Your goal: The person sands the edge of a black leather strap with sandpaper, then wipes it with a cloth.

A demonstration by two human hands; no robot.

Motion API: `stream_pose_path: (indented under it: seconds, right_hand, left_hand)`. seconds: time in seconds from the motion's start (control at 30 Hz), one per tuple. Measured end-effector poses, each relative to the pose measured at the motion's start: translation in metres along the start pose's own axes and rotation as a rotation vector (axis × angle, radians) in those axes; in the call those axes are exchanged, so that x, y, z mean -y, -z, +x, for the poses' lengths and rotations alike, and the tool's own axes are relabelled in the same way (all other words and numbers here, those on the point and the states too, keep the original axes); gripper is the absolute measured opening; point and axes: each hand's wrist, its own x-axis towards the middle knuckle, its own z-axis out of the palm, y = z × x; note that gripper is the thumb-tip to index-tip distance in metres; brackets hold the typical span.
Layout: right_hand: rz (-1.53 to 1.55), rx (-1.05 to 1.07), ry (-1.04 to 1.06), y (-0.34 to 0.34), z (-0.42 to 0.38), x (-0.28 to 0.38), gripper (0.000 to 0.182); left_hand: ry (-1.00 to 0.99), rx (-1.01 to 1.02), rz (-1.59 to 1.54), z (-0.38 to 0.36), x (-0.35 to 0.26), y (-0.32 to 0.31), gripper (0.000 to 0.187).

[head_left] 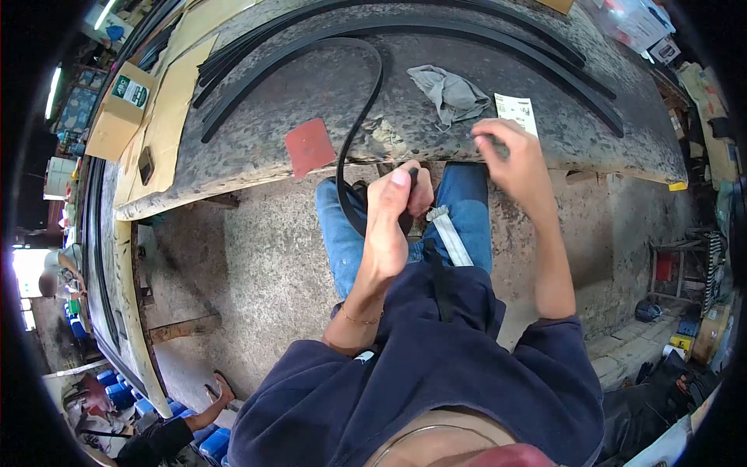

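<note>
My left hand (395,201) is closed over my lap, its thumb pressed on a dark strip end. The flat black strip (359,128) comes off the bench, hangs in a curve over its front edge, and loops up to this hand. My right hand (510,159) is raised at the bench's front edge with curled fingers, a gap between thumb and forefinger, and nothing visible in it. Near it lie a grey cloth (450,93) and a printed paper slip (517,114). A red piece of sandpaper-like sheet (310,147) lies left of the strip.
Several long black strips (467,35) lie curved across the worn bench (257,159). Cardboard (161,148) covers its left end, with a phone (145,165) and a box (118,117) on it. Another person's leg (204,420) shows at lower left. A metal rack (685,268) stands right.
</note>
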Motion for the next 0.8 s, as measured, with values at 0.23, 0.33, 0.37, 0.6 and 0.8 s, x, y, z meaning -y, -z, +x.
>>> stream_pose_path:
  seconds: [0.23,0.33,0.37,0.6,0.8]
  right_hand:
    - [-0.552,0.225,-0.176,-0.010,-0.002,-0.175,0.067]
    - [-0.498,0.228,-0.163,-0.006,-0.007,-0.173,0.075]
    - [-0.532,0.217,-0.147,-0.006,-0.009,-0.170,0.070]
    - [-0.746,0.058,-0.024,-0.023,-0.011,-0.169,0.046]
    - [-0.748,0.054,-0.095,-0.016,0.001,-0.169,0.025]
  left_hand:
    - [0.039,-0.072,-0.222,-0.001,0.001,-0.004,0.051]
    - [0.018,-0.056,-0.224,-0.001,0.000,-0.003,0.048]
    - [0.014,-0.066,-0.225,-0.001,-0.001,-0.003,0.048]
    - [-0.029,-0.017,-0.086,-0.003,0.001,-0.003,0.050]
    - [-0.043,-0.015,-0.098,-0.005,0.004,0.001,0.053]
